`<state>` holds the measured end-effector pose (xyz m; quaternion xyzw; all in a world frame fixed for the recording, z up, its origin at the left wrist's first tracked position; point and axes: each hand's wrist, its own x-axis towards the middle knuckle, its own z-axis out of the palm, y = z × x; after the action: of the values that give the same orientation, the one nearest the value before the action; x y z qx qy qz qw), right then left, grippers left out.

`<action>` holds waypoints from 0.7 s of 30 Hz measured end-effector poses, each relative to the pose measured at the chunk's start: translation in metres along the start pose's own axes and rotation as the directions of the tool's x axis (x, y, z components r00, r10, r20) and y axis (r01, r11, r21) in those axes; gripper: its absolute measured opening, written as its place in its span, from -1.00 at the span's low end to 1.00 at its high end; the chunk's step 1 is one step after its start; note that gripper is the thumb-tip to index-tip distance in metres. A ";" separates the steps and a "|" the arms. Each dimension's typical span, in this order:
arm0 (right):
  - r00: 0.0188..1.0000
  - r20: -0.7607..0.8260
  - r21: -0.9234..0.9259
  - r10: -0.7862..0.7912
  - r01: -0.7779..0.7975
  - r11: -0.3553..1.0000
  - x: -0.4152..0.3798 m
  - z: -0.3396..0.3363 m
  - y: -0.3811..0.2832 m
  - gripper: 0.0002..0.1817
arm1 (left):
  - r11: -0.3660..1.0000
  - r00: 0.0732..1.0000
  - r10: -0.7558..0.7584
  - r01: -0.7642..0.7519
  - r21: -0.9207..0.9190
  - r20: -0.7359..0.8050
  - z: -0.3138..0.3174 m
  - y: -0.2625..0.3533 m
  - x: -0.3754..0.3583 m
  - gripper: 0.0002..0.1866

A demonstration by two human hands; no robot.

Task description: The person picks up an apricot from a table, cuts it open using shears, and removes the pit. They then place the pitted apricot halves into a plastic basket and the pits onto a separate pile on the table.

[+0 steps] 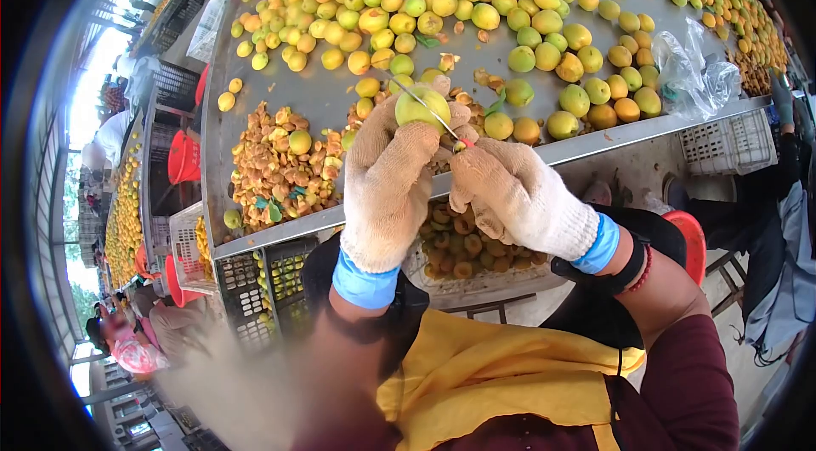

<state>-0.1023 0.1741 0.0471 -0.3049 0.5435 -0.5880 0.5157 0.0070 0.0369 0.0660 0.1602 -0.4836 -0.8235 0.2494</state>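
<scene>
My left hand [387, 170], in a stained white knit glove with a blue cuff, has its fingers wrapped round a yellow-green fruit [418, 108]. In a matching glove, my right hand [510, 183] grips a thin knife [460, 143] by its red handle end. The blade lies across the fruit's near face. Both hands are over the metal table's front edge, close together. Behind the fruit are whole yellow and green fruits [374, 22]. A heap of brown-orange cut pieces [280, 166] lies to the left of my left hand.
The metal table [476, 43] has a raised front rim. Clear plastic bags [693, 68] lie at its right. Below the rim sits a crate of fruit halves [476, 251]. Red buckets [184, 156] and black crates [242, 289] stand left. A person's legs [765, 230] are at right.
</scene>
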 end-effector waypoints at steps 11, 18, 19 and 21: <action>0.988 0.107 0.338 0.110 -0.140 0.930 -0.004 0.021 -0.003 -0.40 | 1.000 0.999 0.029 -0.029 0.008 0.040 0.002 -0.012 0.002 -0.31; 0.997 -0.004 0.332 0.074 -0.069 0.941 0.002 0.024 0.010 -0.37 | 0.982 0.998 -0.037 0.047 -0.183 0.054 -0.003 -0.027 -0.001 -0.26; 0.996 0.007 0.305 0.092 -0.090 0.948 0.001 0.023 0.007 -0.36 | 0.986 0.995 -0.041 0.056 -0.160 0.093 -0.008 -0.027 0.000 -0.27; 0.994 0.013 0.279 0.112 -0.112 0.954 -0.003 0.017 -0.004 -0.35 | 0.988 0.990 -0.049 0.068 -0.137 0.133 -0.015 -0.019 0.003 -0.28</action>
<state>-0.0871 0.1709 0.0554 -0.1970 0.4723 -0.6290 0.5852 0.0072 0.0322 0.0422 0.1025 -0.4344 -0.8713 0.2039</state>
